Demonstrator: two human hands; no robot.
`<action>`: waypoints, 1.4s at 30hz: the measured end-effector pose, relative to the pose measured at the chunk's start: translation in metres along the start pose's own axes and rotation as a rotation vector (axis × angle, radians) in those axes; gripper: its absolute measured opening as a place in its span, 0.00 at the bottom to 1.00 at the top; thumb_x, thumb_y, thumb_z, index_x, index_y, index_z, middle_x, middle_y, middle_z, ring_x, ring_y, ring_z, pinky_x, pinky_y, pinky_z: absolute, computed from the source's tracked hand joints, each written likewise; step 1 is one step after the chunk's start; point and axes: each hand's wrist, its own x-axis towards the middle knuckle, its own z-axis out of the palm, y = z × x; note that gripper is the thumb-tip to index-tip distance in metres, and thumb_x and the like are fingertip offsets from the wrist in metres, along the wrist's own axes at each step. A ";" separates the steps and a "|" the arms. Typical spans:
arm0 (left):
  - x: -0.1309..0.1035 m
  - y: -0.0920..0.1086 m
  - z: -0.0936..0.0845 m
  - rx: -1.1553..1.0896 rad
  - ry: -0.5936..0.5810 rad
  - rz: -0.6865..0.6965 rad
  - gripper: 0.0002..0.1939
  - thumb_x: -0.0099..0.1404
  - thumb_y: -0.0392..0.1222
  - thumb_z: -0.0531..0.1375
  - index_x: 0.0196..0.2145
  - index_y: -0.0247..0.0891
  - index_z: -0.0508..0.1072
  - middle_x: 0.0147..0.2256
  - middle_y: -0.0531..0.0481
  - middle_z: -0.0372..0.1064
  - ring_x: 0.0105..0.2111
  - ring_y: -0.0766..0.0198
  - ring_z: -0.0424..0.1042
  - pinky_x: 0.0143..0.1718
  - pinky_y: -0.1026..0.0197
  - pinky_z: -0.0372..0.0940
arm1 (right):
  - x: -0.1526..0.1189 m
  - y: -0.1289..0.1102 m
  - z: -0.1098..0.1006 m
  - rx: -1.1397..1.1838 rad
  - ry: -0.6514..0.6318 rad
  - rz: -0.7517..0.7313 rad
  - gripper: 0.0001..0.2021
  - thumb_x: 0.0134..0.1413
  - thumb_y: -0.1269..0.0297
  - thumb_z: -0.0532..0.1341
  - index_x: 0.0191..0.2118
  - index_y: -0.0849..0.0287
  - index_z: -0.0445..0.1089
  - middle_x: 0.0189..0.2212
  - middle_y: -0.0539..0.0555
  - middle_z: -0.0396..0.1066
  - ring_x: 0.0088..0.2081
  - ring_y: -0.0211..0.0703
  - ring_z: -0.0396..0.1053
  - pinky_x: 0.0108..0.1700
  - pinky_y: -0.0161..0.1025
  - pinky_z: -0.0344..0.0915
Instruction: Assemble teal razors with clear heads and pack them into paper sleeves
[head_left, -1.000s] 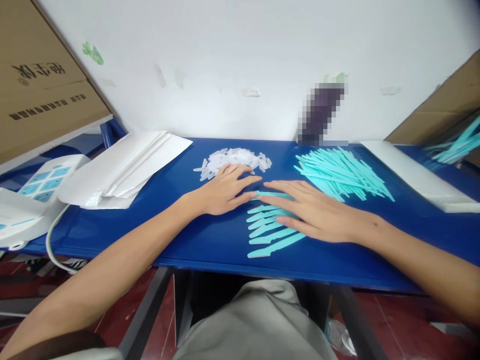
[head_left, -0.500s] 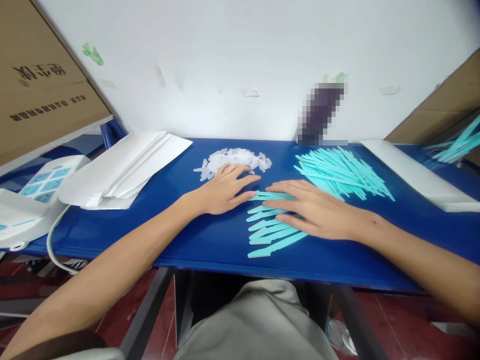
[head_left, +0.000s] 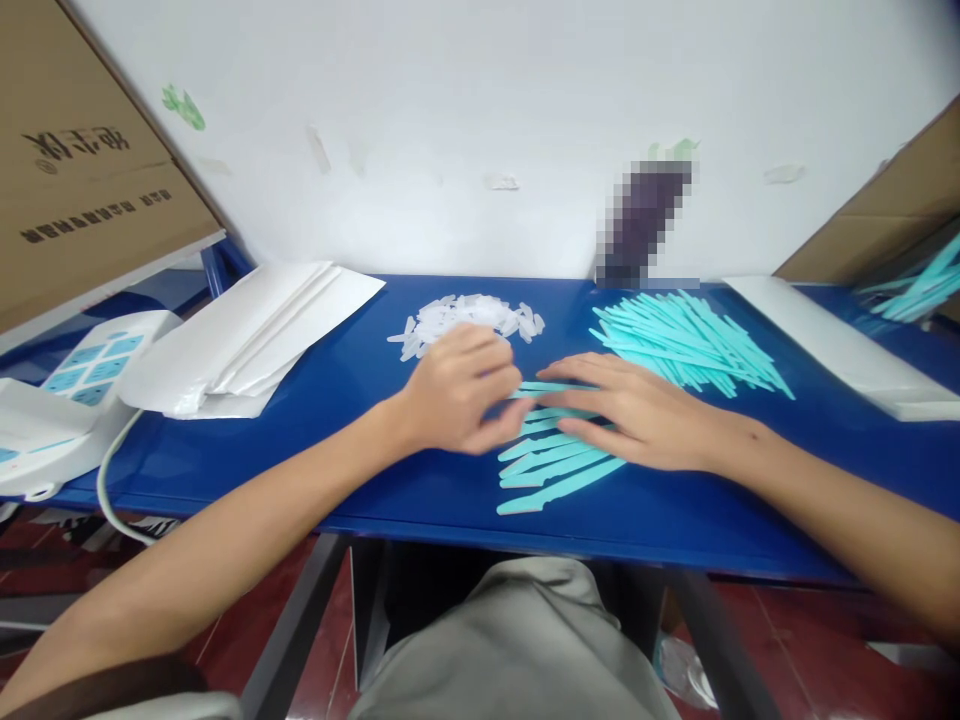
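A smooth blue tabletop (head_left: pixel 420 500) is filling the head view. The left hand (head_left: pixel 463 390) is curling, its grip unclear, beside slim, teal knife-shaped sticks (head_left: pixel 555 490) lying in a row; the right hand (head_left: pixel 645 412) is spreading loosely over them, grasping nothing.

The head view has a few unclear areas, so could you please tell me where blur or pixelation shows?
Head view: the left hand is blurred around its curled fingers; head view: the right hand looks clearer; head view: coarse pixels hide a dark patch by the white wall.
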 end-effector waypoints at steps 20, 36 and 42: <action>0.004 0.027 0.004 -0.284 -0.400 -0.110 0.24 0.68 0.52 0.62 0.57 0.37 0.69 0.60 0.33 0.65 0.61 0.42 0.64 0.61 0.40 0.59 | -0.029 0.070 -0.038 -0.309 -0.419 0.857 0.21 0.63 0.48 0.57 0.51 0.56 0.76 0.35 0.62 0.79 0.39 0.63 0.76 0.34 0.46 0.61; -0.003 -0.023 0.001 -0.021 -0.060 -0.305 0.12 0.75 0.40 0.52 0.41 0.39 0.76 0.38 0.45 0.76 0.44 0.53 0.68 0.49 0.48 0.60 | -0.009 0.053 -0.013 -0.349 -0.274 0.713 0.22 0.67 0.55 0.52 0.41 0.62 0.80 0.24 0.62 0.77 0.31 0.58 0.75 0.34 0.47 0.61; -0.002 -0.021 0.002 -0.022 -0.196 -0.138 0.13 0.75 0.38 0.51 0.38 0.37 0.75 0.31 0.47 0.74 0.33 0.58 0.66 0.39 0.55 0.62 | -0.010 0.050 -0.007 -0.224 -0.189 0.591 0.20 0.66 0.57 0.54 0.48 0.61 0.82 0.33 0.59 0.83 0.33 0.54 0.79 0.36 0.45 0.67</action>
